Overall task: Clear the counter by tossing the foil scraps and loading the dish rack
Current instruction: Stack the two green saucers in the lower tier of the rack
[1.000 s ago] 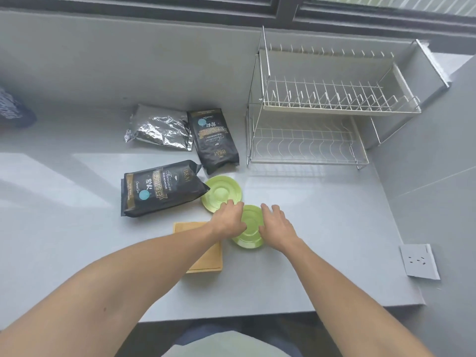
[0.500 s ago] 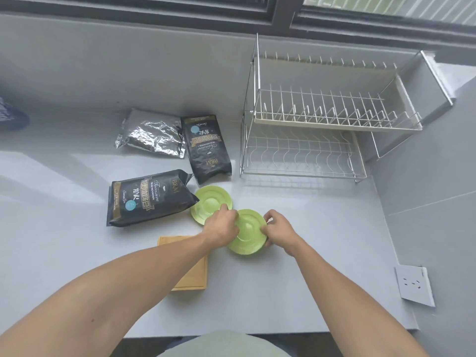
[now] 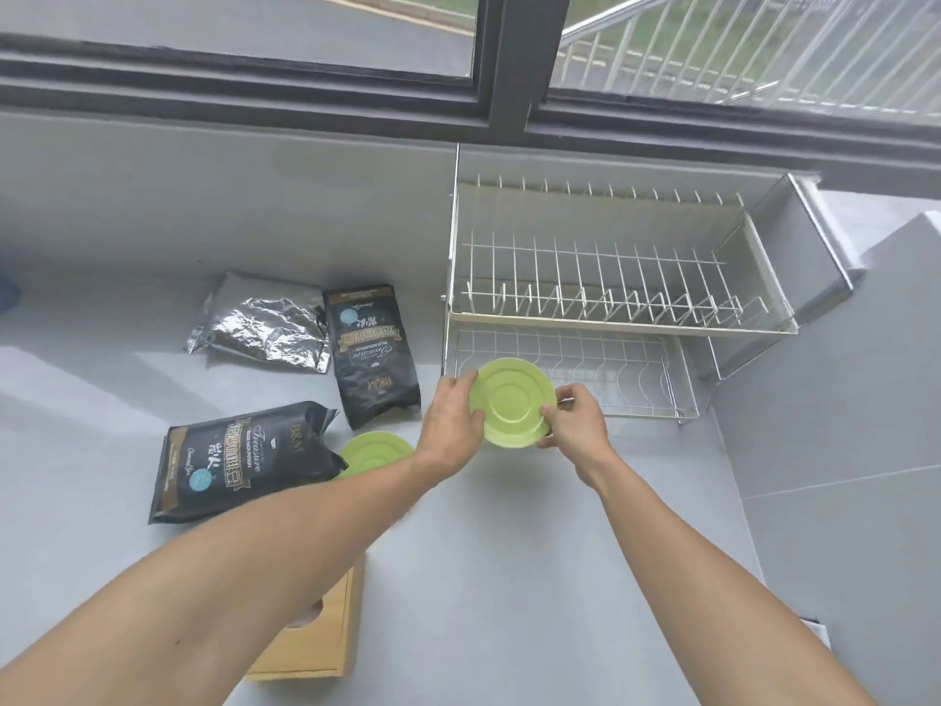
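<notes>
I hold a green saucer (image 3: 511, 402) off the counter, tilted toward me, just in front of the lower tier of the two-tier wire dish rack (image 3: 616, 318). My left hand (image 3: 450, 420) grips its left rim and my right hand (image 3: 575, 417) pinches its right rim. A second green saucer (image 3: 374, 453) lies flat on the counter, partly under my left forearm. A crumpled silver foil bag (image 3: 259, 326) lies at the back left. Both rack tiers hold no dishes.
Two black coffee bags (image 3: 374, 356) (image 3: 239, 458) lie left of the rack. A wooden board (image 3: 318, 639) sits near the counter's front edge under my left arm. A grey wall runs along the right, a window along the back.
Both hands lifted the green saucer off the counter and carried it up toward the rack's lower tier. The view tilted upward, showing the window.
</notes>
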